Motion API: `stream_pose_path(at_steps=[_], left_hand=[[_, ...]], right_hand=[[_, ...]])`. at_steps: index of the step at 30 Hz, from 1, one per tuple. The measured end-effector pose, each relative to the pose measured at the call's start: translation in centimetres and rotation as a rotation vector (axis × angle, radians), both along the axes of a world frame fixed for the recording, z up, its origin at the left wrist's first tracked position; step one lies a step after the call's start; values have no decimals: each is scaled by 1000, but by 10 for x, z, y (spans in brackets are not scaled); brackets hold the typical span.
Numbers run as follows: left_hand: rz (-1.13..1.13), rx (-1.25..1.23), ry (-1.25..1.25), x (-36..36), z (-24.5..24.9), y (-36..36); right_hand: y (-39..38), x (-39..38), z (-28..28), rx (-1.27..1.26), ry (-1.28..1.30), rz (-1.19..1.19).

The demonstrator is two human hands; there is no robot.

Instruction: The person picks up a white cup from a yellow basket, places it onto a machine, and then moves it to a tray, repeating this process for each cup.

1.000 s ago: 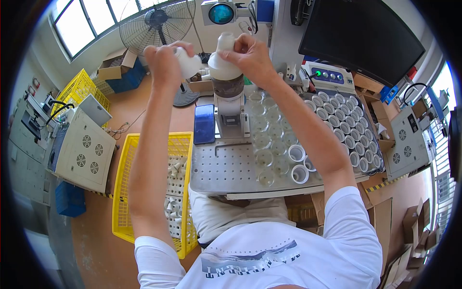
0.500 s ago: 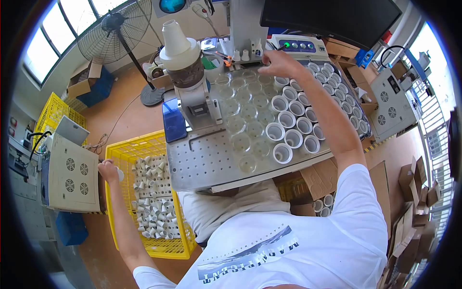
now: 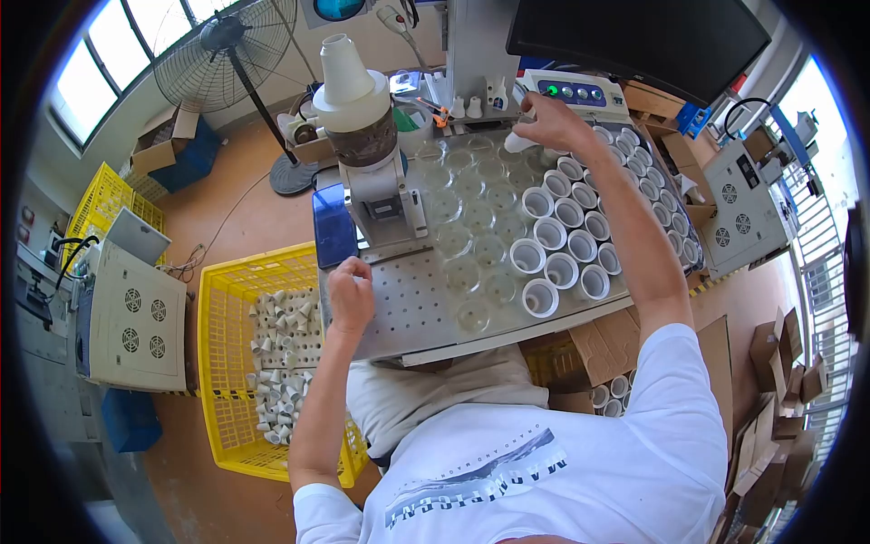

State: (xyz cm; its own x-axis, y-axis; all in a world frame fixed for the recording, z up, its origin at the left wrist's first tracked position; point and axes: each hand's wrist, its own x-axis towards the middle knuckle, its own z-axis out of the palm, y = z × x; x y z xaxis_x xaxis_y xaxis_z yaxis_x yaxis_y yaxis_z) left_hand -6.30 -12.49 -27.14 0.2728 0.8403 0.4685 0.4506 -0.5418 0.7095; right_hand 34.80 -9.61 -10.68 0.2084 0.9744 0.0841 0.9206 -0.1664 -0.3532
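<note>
My right hand (image 3: pixel 555 125) is at the far side of the metal worktable (image 3: pixel 408 308), closed on a white cup (image 3: pixel 517 142) that hangs tilted below the fingers. Beside it stand rows of upright white cups (image 3: pixel 549 233). Clear round cups (image 3: pixel 471 315) line up in rows to their left. My left hand (image 3: pixel 352 295) is closed with fingers curled, above the table's left edge, and nothing shows in it. Below and left of that hand, a yellow crate (image 3: pixel 213 363) holds many small white cups (image 3: pixel 281 390), mostly tumbled.
A machine with a white cone on top (image 3: pixel 347 72) stands on the table, with a blue tray (image 3: pixel 335 227) beside it. Behind my right hand are a control box with lit buttons (image 3: pixel 580 92) and a monitor (image 3: pixel 634 41). A fan (image 3: pixel 227 45) stands at the back left.
My left hand has left the crate side, where it held a white piece, and come over the table's left edge. My right hand has shifted slightly, and a white cup now shows in it.
</note>
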Motion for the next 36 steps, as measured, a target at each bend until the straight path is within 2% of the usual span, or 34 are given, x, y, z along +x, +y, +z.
stream_pose_path(at_steps=[1, 3, 6, 9, 17, 19, 21, 23, 36], left_hand=[[1, 5, 0, 7, -5, -3], [-21, -177, 20, 16, -16, -4], [-42, -175, -25, 13, -18, -3], [-49, -178, -42, 13, -17, -4], [-6, -172, -16, 15, -20, -6], [-3, -71, -40, 16, -24, -6], [12, -74, -39, 16, -21, -8], [-7, -198, -33, 15, -18, -9], [-13, -177, -27, 14, -19, -9]], right_hand=[[3, -8, -5, 5, 0, 1], [11, -22, -26, 45, 474, 65], [17, -40, -58, 153, 345, 101], [16, -58, -76, 226, 353, 82], [13, -63, -90, 235, 298, 148], [12, -64, -89, 257, 293, 164], [11, -64, -89, 265, 317, 166], [11, -64, -89, 268, 339, 169], [13, -63, -91, 255, 315, 168]])
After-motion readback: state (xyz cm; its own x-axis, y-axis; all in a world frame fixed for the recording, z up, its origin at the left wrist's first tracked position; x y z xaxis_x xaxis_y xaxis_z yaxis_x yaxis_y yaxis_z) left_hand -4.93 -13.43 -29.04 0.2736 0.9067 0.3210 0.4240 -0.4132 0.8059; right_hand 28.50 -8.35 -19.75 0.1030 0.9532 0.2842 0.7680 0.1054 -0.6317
